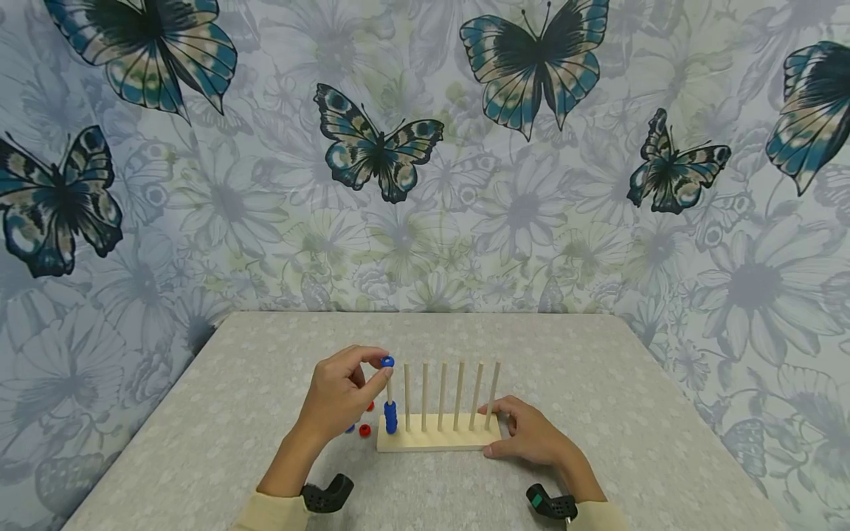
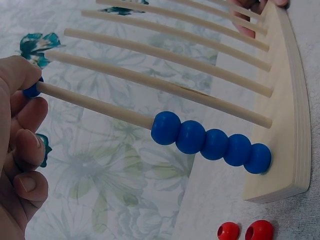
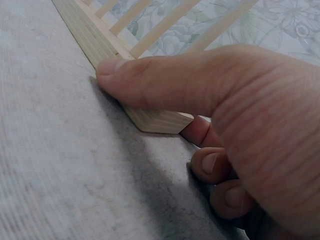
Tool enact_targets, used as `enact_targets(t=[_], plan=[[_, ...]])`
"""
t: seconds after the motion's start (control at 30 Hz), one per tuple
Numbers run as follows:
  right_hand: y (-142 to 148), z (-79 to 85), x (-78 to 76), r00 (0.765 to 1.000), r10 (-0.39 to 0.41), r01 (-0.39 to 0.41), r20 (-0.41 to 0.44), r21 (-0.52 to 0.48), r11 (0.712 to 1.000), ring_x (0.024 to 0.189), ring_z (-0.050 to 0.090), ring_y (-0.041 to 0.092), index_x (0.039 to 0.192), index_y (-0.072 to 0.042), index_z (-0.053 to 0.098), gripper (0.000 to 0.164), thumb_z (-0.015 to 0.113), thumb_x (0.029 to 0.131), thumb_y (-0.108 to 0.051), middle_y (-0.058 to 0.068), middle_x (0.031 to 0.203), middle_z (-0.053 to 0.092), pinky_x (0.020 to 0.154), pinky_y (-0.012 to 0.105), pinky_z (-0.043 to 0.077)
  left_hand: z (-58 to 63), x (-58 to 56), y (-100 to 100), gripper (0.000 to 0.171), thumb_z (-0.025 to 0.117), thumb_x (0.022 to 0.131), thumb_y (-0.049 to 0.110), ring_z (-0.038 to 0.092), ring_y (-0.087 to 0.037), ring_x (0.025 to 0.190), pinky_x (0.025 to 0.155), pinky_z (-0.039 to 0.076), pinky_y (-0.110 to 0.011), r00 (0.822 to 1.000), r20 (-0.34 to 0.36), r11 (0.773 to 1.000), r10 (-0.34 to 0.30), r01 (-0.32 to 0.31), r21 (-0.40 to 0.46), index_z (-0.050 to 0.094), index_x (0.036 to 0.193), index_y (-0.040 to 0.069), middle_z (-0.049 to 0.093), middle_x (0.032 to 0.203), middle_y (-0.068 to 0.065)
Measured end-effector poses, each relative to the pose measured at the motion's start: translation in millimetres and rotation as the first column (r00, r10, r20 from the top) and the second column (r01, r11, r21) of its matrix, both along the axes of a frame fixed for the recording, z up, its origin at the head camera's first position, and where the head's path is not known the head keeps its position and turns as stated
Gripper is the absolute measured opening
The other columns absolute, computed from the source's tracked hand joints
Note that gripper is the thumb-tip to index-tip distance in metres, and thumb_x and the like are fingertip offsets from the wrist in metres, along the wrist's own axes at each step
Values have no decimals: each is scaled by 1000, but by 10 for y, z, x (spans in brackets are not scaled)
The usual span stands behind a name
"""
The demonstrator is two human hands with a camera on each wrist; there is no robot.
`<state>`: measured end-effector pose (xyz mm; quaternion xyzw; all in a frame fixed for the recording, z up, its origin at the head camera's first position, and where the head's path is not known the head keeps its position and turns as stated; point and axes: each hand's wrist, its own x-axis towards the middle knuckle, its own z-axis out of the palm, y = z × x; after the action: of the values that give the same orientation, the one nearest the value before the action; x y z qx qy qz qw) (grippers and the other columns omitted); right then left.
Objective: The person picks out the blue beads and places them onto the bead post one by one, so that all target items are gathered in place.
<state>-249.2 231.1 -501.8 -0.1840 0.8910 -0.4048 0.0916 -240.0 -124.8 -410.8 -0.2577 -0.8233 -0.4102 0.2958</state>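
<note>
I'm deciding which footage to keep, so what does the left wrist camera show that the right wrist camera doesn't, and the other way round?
Only left wrist: the left hand pinching a blue bead at an end peg's tip, five blue beads low on it, two red beads on the table.
Only right wrist: the right end face of the wooden base.
Both: the base, several pegs, the table, and the right hand at the base.

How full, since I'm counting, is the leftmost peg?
Partly full: five blue beads sit low on the peg, bare above; the left hand holds another at the tip.
</note>
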Motion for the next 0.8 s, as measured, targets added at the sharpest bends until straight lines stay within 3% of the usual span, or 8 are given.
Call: enact_targets(t=[0.27, 0.8], plan=[[8, -21, 1, 1000, 4, -4, -20, 6, 1000, 71, 44, 9, 124, -35, 65, 57, 88, 73, -44, -3, 104, 57, 61, 24, 41, -21, -19, -8, 22, 79, 87, 18, 41, 1, 49, 43, 38, -20, 1000, 0, 1000, -21, 21, -11, 72, 107, 25, 68, 94, 11], [-1, -5, 6, 1000, 5, -5, -15, 2, 1000, 71, 44, 9, 123, -38, 64, 56, 88, 73, -42, -2, 105, 57, 61, 24, 41, -39, -21, -12, 22, 79, 87, 25, 41, 1, 48, 43, 38, -21, 999, 39, 1000, 8, -7, -25, 71, 107, 27, 66, 97, 13]])
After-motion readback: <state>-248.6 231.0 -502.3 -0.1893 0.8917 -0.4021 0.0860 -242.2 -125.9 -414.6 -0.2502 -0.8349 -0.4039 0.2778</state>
